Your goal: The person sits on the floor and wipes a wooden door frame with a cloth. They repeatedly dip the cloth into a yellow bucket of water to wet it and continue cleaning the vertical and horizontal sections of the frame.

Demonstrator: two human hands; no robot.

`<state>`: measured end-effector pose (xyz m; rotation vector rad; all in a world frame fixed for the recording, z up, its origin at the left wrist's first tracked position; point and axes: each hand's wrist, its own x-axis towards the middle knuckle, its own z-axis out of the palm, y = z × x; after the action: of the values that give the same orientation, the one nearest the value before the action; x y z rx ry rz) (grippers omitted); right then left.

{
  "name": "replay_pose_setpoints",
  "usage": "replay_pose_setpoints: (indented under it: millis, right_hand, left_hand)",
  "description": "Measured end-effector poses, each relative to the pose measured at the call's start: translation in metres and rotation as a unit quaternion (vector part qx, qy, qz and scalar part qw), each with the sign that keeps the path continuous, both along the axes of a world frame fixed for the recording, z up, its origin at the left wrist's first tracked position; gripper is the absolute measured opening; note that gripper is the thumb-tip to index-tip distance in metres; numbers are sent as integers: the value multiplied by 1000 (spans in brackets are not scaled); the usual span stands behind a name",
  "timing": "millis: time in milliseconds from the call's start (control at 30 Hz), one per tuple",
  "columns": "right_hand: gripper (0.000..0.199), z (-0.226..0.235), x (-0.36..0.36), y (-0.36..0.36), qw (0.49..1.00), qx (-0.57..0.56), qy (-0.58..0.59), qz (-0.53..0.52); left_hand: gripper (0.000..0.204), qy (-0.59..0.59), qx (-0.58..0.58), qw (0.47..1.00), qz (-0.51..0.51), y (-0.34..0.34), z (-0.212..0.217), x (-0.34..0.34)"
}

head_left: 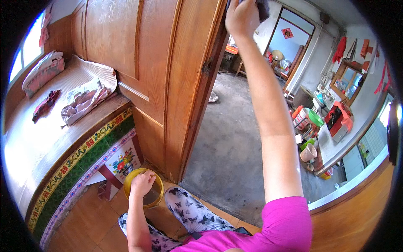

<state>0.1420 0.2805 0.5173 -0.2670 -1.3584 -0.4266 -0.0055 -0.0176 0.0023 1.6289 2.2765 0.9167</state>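
Observation:
My right arm stretches up and away, and my right hand (243, 20) is closed round a dark cloth (262, 9) at the top of the wooden door's edge. The brown door (176, 80) has raised panels and stands open beside me. Low on the left, my left hand (143, 183) is curled over a yellow bucket (158, 196), seemingly gripping it by its handle or far rim; its fingertips are hidden. The bucket is near my knees, by the foot of the door, with greyish water or a bare inside showing.
To the left is a tiled raised bed platform (50, 164) with folded clothes (84, 103) and a bedding bundle (44, 73). Beyond the doorway lies a grey concrete floor (226, 138). A counter (329, 145) with a red box (336, 122), basins and a pink bucket (308, 152) stands right.

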Motion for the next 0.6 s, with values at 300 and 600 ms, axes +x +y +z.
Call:
replay_pose_setpoints:
  millis: [300,600]
  right_hand:
    - [61,-205,47,11,974,-3,-226,-20]
    - [28,-70,18,27,997,-65,-45,17]
  left_hand:
    - [19,-7,-20,1000,-9,-2,-6,-2]
    - [20,-8,-9,1000,-11,2,2,3]
